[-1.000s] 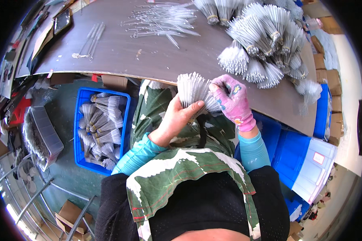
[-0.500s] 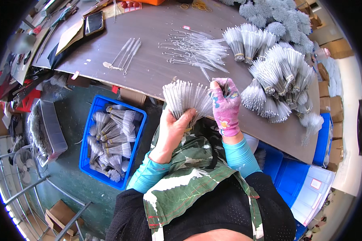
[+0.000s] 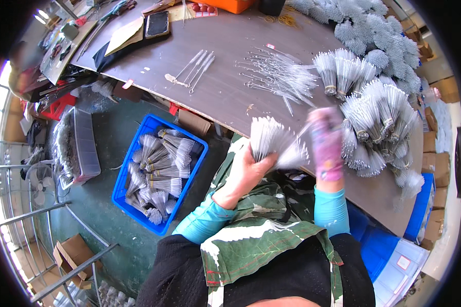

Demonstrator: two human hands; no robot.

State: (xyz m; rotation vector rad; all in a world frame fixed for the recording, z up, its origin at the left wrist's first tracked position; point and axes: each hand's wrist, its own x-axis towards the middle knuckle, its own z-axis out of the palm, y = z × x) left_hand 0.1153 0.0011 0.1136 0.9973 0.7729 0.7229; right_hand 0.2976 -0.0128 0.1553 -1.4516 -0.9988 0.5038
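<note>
My bare left hand (image 3: pixel 247 171) is closed around a bundle of thin wire brushes (image 3: pixel 268 138) with white bristles, held in front of the table's edge. Some of the bundle fans out toward the right and looks smeared. Beside it is my right hand (image 3: pixel 326 146) in a pink flowered glove, blurred by motion, so its fingers cannot be made out. A faint pale streak lies between the glove and the bundle. Beyond my hands, loose brushes (image 3: pixel 279 74) with looped wire ends lie spread on the table (image 3: pixel 210 105). Tied brush bundles (image 3: pixel 379 112) are heaped right of the glove.
A blue crate (image 3: pixel 119 176) of brush bundles stands on the floor at left, near a clear plastic bin (image 3: pixel 89 138). Several single brushes (image 3: pixel 197 69) and a phone (image 3: pixel 157 24) lie on the table. Grey bristly bundles (image 3: pixel 376 33) are piled far right. A metal rack (image 3: pixel 79 227) stands lower left.
The view has shifted, so the scene sits farther right. My right hand has moved a little away from the bundle and is now blurred. The bundle's right side has fanned out.
</note>
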